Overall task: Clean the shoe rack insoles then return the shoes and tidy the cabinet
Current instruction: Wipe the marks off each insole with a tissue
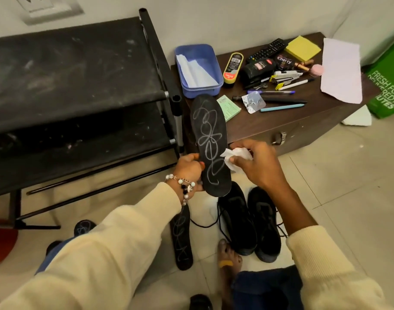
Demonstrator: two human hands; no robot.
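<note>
Gripping a black insole [210, 144] upright by its lower edge is the left hand [189, 171], while the right hand [256, 162] is pinching a white tissue [234, 156] against its side; second insole [181, 238] and shoes [249, 222] are lying on the floor below, rack [75, 86] standing left

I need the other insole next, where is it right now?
The second insole lies flat on the floor tiles at lower centre of the head view, just left of the black shoes, partly under the left forearm.
</note>
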